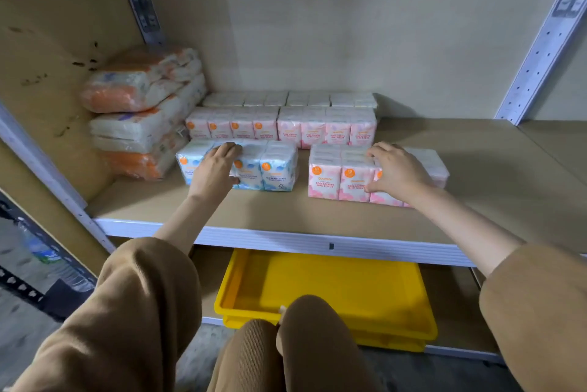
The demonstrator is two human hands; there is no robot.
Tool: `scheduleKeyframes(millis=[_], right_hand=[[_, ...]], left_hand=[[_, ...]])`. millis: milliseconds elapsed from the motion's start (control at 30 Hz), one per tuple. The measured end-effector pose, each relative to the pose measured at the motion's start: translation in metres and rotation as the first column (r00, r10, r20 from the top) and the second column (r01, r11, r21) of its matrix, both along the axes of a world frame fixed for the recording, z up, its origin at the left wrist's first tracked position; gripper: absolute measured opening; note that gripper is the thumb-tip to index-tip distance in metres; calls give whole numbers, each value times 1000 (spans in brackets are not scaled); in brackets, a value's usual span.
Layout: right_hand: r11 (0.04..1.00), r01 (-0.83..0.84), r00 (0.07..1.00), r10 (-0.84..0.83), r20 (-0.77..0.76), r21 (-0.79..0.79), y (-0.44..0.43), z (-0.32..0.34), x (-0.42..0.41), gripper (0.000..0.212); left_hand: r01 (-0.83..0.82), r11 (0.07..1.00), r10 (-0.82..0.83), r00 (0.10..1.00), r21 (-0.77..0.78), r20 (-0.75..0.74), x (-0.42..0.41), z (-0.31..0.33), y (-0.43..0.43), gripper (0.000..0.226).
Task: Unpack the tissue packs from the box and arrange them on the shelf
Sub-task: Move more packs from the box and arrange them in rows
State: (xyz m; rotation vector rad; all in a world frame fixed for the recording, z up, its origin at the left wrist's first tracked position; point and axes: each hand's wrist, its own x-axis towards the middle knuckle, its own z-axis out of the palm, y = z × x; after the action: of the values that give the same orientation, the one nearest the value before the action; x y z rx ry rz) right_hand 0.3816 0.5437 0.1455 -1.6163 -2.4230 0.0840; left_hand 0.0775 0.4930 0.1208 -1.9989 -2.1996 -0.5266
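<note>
On the shelf [476, 169] the left hand [213, 169] lies over a blue-and-white tissue pack [254, 166], its fingers [229, 148] curled over the top and the thumb against the front face. Its label reads "FRAGRANCE FREE MINI TISSUE"; the hand hides the left part of the print. The right hand [397, 171] grips a pink tissue pack [341, 174], fingers on top and thumb pressed to the front; that pack reads "ROSE SCENTED MINI TISSUE", with an orange dot marked "10". The brand line above is too blurred to read. Behind stands a row of pink packs [282, 126] with the same wording, and behind that a pale row [289, 99] whose fronts are hidden. At the left, orange-and-white bundles [143, 109] are stacked, their print illegible. A yellow tray [327, 290] sits below, partly covered by a knee.
</note>
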Motion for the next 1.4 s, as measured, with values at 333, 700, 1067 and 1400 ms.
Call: scheduleKeyframes(millis=[333,700,1067,1400], right_hand=[[1000,-15,998,14,-68,-21,58,-4,-52,59],[999,-35,999,36,-41,28,75,-11,-76,61],[998,-35,998,38,-47,53,73,-11,-77,63],[994,-73,995,77,-58,79,76,-13,-81,64]], left_hand=[[-31,999,29,994,16,102,-33,-5,52,70],[-19,998,13,995,54,99,-51,-10,66,69],[-39,998,36,997,42,61,-47,-5,65,68],[-111,994,111,994,16,22,-47,-3,68,67]])
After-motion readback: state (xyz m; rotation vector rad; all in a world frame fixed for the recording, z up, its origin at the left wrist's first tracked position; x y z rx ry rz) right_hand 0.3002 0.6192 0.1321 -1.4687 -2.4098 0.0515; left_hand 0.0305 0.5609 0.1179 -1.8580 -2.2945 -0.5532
